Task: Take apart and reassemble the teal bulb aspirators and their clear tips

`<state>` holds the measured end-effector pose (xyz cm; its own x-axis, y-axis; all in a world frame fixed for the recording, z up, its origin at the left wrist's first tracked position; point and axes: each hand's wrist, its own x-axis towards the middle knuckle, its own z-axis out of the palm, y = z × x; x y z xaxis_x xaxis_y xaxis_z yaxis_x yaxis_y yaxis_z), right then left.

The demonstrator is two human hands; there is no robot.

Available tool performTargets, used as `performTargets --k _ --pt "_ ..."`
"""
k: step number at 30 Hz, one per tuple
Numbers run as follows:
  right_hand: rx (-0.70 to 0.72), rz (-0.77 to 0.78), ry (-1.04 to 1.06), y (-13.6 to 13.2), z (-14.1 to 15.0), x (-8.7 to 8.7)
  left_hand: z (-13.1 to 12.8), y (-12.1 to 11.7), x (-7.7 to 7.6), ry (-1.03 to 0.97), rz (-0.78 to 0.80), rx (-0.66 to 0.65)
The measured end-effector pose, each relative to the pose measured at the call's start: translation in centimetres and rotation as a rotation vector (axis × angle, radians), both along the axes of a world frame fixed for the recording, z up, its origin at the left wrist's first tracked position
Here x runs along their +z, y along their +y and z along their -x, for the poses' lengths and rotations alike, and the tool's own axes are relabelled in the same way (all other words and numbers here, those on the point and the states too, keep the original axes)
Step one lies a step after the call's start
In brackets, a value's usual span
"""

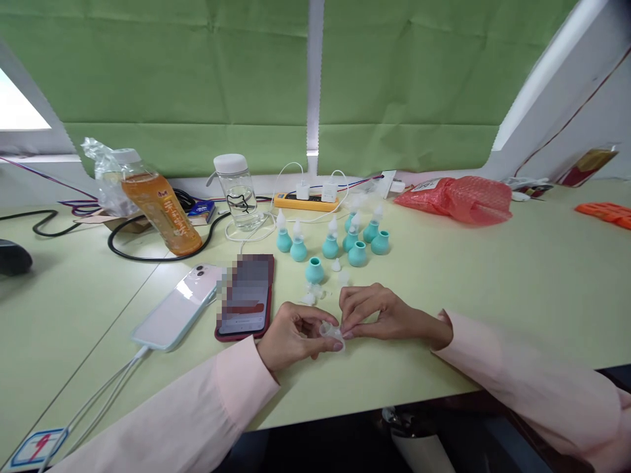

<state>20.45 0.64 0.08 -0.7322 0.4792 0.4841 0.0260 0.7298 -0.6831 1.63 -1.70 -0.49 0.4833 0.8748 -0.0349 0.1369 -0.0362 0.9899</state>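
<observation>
Both grips pinch one small clear cap point(331, 332): our left hand point(296, 334) steadies it low-centre, right hand point(379, 314) fingertips work it, teal bulbs point(330, 246) within reach above.

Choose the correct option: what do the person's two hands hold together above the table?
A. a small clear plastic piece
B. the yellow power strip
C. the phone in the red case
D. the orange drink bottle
A: both the left hand and the right hand pinch a small clear plastic piece between their fingertips, while the bottle, the red-cased phone and the power strip lie untouched further back.
</observation>
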Motion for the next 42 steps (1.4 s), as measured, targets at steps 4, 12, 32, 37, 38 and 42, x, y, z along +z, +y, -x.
performTargets --k 4,12,32,37,38,42 --pt "0.021 0.072 -0.017 -0.2 0.0 -0.2 0.1 0.0 -0.2 0.009 -0.01 -0.047" --pt "-0.094 -0.008 -0.035 -1.1 0.5 0.1 0.0 0.1 -0.1 -0.02 0.003 0.029" --pt "-0.136 0.666 0.105 0.3 0.8 -1.7 0.4 0.4 -0.3 -0.014 -0.242 0.167" --pt "-0.434 -0.306 -0.257 0.4 0.9 -2.6 0.4 0.9 -0.6 -0.063 -0.344 0.481" --pt "-0.457 -0.406 -0.307 0.6 1.0 -2.9 0.4 1.0 -0.6 -0.074 -0.356 0.509" --pt "-0.485 -0.527 -0.299 1.0 1.0 -3.7 0.6 1.0 -0.5 -0.089 -0.355 0.48"
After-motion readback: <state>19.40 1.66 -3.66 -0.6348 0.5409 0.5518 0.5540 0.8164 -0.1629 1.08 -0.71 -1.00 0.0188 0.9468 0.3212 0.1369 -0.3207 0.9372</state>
